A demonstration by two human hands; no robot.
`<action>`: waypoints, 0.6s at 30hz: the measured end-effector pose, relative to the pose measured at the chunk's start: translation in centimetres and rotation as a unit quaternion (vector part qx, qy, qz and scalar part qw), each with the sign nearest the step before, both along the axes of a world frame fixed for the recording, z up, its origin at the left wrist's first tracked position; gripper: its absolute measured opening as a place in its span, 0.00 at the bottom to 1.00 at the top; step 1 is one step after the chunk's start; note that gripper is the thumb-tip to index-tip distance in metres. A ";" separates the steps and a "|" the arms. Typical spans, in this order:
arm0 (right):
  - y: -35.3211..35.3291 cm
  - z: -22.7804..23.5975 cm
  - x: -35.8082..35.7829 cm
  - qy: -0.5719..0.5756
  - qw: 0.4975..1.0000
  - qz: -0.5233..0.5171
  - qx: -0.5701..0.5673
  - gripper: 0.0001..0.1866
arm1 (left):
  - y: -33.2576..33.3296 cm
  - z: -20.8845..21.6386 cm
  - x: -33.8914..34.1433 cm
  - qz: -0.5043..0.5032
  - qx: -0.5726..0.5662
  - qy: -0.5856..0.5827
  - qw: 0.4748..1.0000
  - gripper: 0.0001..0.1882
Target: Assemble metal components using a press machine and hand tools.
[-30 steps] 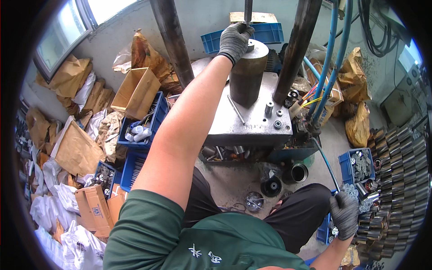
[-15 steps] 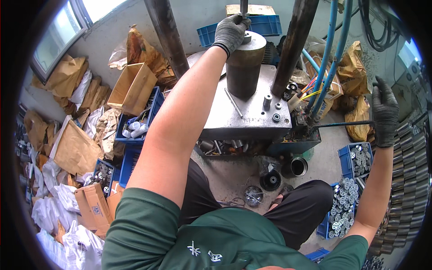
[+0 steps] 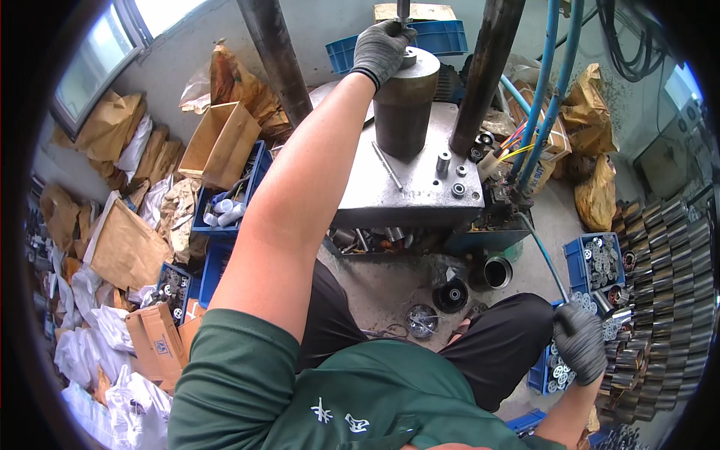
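Observation:
My left hand, in a grey glove, reaches over a thick steel cylinder standing on a metal press table. Its closed fingertips pinch a small metal part at the lower end of a vertical rod; the part's exact shape is partly hidden. Just below sits a small dark ring on the cylinder's top. At the right, my gloved right hand is closed around the end of a long thin lever, which slopes down from the machine's side.
Two dark columns flank the cylinder. A metal pin and small bushings lie on the table. Blue bins of metal parts and stacked steel tubes stand right. Blue hoses hang beside the machine.
My right hand has come down and inward, and the lever has swung from nearly level to steeply downward. The fingers, loosely extended before, are now wrapped round it. My left hand stays at the rod.

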State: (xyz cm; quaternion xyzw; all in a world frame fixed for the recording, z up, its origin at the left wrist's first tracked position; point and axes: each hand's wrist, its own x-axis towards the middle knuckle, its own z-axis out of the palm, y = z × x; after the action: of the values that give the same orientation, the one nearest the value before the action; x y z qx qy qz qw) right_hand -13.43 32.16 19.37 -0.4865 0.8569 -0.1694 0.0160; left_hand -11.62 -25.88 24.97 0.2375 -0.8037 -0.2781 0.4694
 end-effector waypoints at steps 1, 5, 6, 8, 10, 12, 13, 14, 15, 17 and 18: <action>-0.3 -0.2 0.7 0.019 0.999 0.007 0.046 0.07 | 0.1 0.0 0.2 0.002 0.003 0.009 1.000 0.18; 0.1 0.2 0.4 0.003 0.996 0.007 0.089 0.07 | 1.3 0.5 0.0 -0.032 0.057 0.026 0.998 0.18; 0.0 0.3 0.1 0.003 0.996 0.008 0.089 0.07 | 0.9 0.3 0.0 -0.031 0.057 0.026 0.998 0.18; -0.1 0.4 -0.4 -0.041 0.999 -0.018 -0.008 0.07 | -0.1 0.1 0.0 -0.012 0.023 0.007 1.000 0.18; -0.3 0.8 -0.5 -0.033 0.999 -0.011 -0.006 0.08 | -0.3 -0.1 -0.1 -0.020 0.026 0.014 0.999 0.18; -0.2 0.8 -0.5 -0.024 1.000 -0.003 -0.003 0.09 | -0.4 -0.3 -0.2 -0.027 0.030 0.022 0.999 0.17; 0.0 0.7 -0.5 -0.011 0.999 0.013 0.031 0.09 | -0.5 -0.3 -0.3 -0.021 0.019 0.022 0.999 0.17; 0.3 0.5 -0.6 0.002 0.997 0.030 0.064 0.09 | -0.6 -0.4 -0.3 -0.015 0.009 0.021 1.000 0.16; 0.6 0.4 -0.7 0.002 0.997 0.030 0.064 0.09 | -0.6 -0.4 -0.4 -0.015 0.009 0.021 1.000 0.16; 1.0 0.2 -1.0 -0.022 0.990 0.041 0.132 0.10 | -0.8 -0.4 -0.4 -0.020 0.011 0.018 1.000 0.18; 0.8 0.3 -0.9 -0.023 0.990 0.040 0.132 0.10 | -0.6 -0.3 -0.5 -0.021 0.012 0.016 1.000 0.18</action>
State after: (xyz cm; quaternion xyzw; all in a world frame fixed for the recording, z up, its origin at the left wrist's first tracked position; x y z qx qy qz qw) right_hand -14.34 32.98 19.64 -0.5101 0.8510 -0.0651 0.1066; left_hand -12.07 -26.52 24.67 0.2220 -0.7972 -0.3011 0.4739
